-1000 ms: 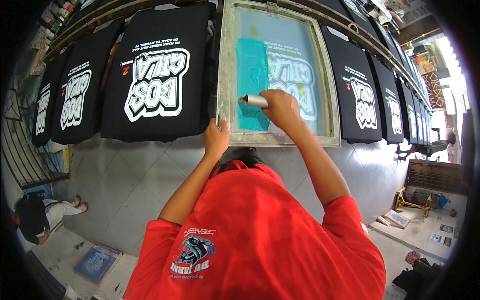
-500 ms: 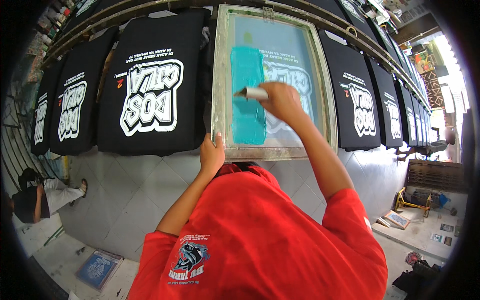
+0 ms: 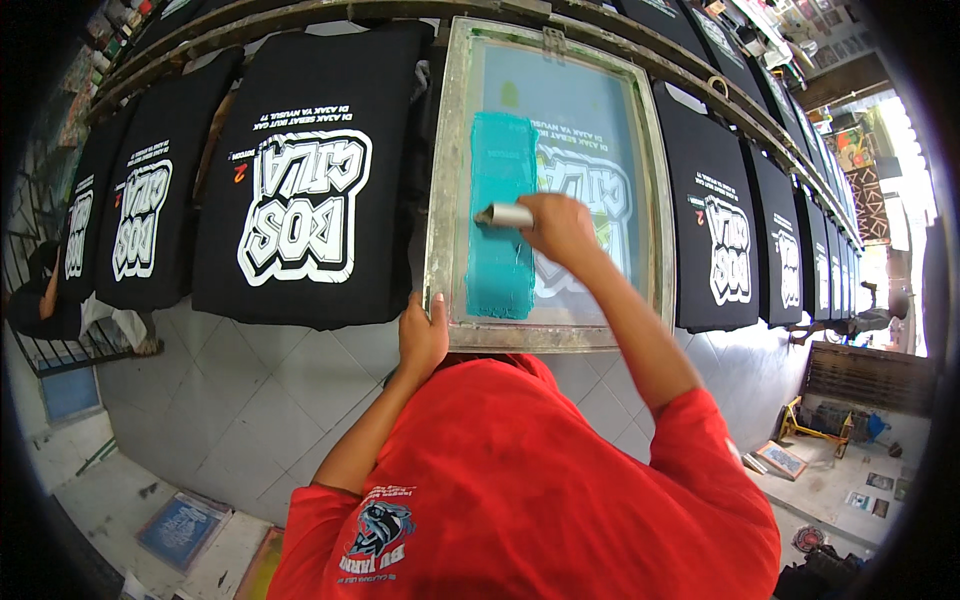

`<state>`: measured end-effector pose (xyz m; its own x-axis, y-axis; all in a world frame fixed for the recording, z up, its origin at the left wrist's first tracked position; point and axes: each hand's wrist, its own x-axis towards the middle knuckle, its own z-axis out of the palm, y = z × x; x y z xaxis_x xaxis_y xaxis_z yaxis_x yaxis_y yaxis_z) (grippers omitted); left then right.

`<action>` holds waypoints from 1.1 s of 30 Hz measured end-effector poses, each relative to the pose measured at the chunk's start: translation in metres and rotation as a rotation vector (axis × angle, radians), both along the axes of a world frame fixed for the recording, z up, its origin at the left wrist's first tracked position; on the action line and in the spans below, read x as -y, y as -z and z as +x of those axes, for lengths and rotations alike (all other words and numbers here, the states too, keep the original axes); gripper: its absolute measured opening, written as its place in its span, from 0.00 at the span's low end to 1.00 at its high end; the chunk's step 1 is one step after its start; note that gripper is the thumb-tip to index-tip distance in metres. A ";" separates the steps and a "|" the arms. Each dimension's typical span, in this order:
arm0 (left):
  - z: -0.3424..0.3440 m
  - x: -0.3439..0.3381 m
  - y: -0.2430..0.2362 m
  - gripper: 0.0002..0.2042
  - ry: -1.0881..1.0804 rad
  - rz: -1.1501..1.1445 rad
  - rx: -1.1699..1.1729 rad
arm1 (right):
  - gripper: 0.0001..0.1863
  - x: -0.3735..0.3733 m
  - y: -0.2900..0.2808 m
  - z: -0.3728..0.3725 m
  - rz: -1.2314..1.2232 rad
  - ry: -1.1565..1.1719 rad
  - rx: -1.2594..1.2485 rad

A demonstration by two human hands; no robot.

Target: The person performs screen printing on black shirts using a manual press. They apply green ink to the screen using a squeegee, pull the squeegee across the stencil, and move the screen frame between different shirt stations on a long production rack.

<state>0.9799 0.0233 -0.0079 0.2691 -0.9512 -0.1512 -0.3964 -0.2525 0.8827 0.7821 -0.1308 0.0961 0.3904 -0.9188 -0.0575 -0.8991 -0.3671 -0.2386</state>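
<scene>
My right hand is closed on a silver squeegee, whose end is over a thick turquoise ink band on the left half of a screen in a weathered frame. A pale printed design shows through the mesh to the band's right. My left hand grips the frame's left edge near the lower corner, thumb along its side. Black shirts with white lettering lie on boards on both sides of the screen, such as one just to the right.
Long metal rails run behind the boards. A person in dark top is at the far left, another person at the far right. A grey tiled floor shows below, with screens and a yellow metal item lying lower down.
My right hand rose slightly, then came back down along the ink band with the squeegee. The whole view shifted, the screen appearing lower. The person at left moved up behind the shirt boards.
</scene>
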 end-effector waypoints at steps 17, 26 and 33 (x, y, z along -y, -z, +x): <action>0.001 0.003 -0.005 0.16 0.016 0.041 -0.068 | 0.16 0.023 0.054 0.007 -0.423 -0.003 0.045; 0.002 0.005 -0.007 0.15 0.002 0.011 -0.038 | 0.08 0.091 0.011 0.009 -0.198 0.011 -0.010; -0.002 0.004 -0.013 0.14 0.000 -0.030 -0.078 | 0.16 0.024 0.066 0.005 -0.511 -0.009 0.062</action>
